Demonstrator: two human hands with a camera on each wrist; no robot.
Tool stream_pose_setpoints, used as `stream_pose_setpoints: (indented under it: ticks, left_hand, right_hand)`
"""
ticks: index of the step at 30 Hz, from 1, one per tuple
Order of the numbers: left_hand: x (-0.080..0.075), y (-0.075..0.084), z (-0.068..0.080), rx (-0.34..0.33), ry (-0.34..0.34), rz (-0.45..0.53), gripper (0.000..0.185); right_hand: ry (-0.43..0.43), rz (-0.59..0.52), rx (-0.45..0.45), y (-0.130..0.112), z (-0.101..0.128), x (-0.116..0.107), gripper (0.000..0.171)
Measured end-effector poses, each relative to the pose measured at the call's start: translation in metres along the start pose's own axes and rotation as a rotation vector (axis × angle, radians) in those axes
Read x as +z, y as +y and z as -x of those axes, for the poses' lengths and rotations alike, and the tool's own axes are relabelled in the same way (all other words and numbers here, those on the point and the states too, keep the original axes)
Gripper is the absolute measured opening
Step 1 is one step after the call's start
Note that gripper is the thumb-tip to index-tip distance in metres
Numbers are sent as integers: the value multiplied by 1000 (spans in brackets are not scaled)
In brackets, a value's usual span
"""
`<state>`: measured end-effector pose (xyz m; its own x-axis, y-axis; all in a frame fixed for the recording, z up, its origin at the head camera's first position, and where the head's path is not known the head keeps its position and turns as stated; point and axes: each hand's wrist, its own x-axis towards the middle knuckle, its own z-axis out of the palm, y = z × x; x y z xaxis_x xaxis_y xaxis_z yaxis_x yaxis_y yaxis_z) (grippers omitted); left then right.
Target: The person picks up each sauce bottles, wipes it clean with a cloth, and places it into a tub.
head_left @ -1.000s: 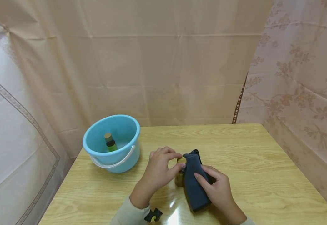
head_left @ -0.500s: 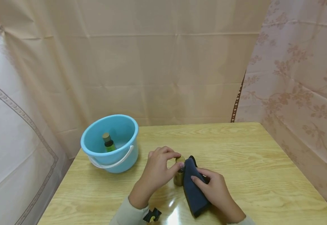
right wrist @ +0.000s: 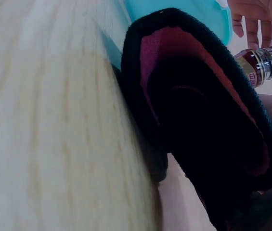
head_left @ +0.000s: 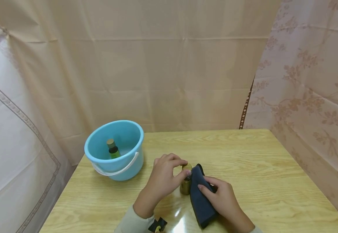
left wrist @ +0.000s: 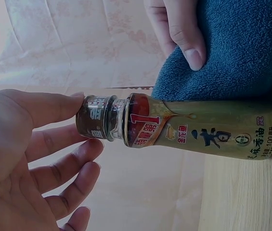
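Note:
A small sesame oil bottle with a gold label stands upright on the wooden table, its neck showing dark red-brown. My left hand pinches the bottle's cap between thumb and fingertips, the other fingers spread loosely below it. My right hand grips a folded dark blue terry cloth, thumb on the near face. The cloth lies right along the bottle's side. From the right wrist view, the cloth's dark folds show a pinkish inner layer and mostly hide the right fingers.
On the left of the table stands a light blue bucket with a white handle. Inside it is another bottle with a green label. Beige curtains hang behind, and a floral one on the right.
The cloth's upper end has dropped lower along the bottle, and my right hand has shifted slightly left and down with it. My left hand stays at the cap.

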<state>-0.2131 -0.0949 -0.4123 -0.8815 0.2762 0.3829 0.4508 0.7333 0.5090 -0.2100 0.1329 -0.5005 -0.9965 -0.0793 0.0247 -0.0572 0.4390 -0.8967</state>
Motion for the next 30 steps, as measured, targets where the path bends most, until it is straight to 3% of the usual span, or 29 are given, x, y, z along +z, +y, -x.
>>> stream_pose_setpoints:
  ticks: [5,13,18,24,30]
  left_hand:
    - [0,-1,1,-3,-3,-5,27]
    - [0,-1,0,0,-5,-13,28]
    - [0,-1,0,-4,-6,-18,28]
    - [0,-1,0,-2,-8,-12,27]
    - [-1,-1,0,0,-5,-13,27]
  right_hand:
    - [15,-3,-46,0,1,1,32]
    - [117,-97,-309,0,4,-3,30]
    - [144,-148,-409,-1,6,-5,33]
    - [148,-218,-473,-1,6,-6,36]
    - [146,-219,-454,-1,5,-4,34]
